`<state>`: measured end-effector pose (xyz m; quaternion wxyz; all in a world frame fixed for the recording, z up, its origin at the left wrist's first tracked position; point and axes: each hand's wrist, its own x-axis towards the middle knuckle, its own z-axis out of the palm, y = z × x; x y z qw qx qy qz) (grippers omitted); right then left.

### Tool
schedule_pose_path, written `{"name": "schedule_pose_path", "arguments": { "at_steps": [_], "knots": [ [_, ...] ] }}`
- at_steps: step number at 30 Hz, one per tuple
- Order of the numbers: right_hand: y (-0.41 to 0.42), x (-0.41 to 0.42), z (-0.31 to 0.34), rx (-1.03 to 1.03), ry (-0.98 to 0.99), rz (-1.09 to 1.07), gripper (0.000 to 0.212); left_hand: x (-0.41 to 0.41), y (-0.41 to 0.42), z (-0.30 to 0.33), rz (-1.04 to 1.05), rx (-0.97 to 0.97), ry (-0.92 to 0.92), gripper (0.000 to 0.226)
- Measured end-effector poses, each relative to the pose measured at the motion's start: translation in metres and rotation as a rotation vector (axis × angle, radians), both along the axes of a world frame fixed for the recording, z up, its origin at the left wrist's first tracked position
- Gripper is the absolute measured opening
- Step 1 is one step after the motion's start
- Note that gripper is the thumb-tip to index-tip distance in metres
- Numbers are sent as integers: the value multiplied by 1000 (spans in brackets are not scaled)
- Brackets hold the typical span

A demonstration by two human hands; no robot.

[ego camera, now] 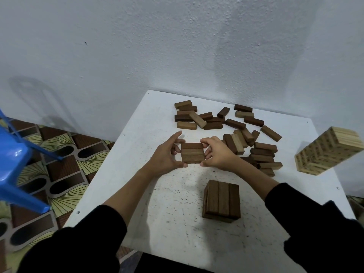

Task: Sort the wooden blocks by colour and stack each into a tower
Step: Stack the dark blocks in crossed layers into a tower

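Observation:
Three brown blocks (192, 153) lie side by side as a flat square at the middle of the white table (177, 223). My left hand (166, 154) grips the square's left side, thumb at its near corner. My right hand (217, 153) pinches its right side. A short dark-brown tower (222, 200) stands nearer to me, its top layer made of three blocks. A tall light-wood tower (329, 150) stands at the table's right edge. Several loose dark and mid-brown blocks (254, 140) lie scattered behind my hands.
The table stands in a corner against a pale wall (137, 56). A blue plastic chair (13, 164) is on the patterned floor at the left. Another cluster of loose blocks (197, 117) lies at the table's back.

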<state>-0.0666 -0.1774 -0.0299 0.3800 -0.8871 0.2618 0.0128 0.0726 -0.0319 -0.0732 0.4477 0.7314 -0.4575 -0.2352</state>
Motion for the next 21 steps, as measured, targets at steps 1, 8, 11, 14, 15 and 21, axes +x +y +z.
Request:
{"name": "schedule_pose_path", "arguments": {
  "at_steps": [1,8,11,14,15,21],
  "knots": [
    [0,0,0,0,0,1,74,0,0,0,-1,0,-2,102],
    [-1,0,-1,-13,3,9,76,1,0,-1,-3,5,-11,101],
    [-2,0,-2,-12,7,9,78,1,-1,-1,-6,10,-12,100],
    [-1,0,1,-3,13,14,87,2,-1,-1,-7,19,-12,103],
    [-1,1,2,-2,18,16,91,2,-1,-1,-8,26,-12,104],
    [0,3,6,-20,39,77,97,3,-1,-1,-10,44,-25,101]
  ]
}}
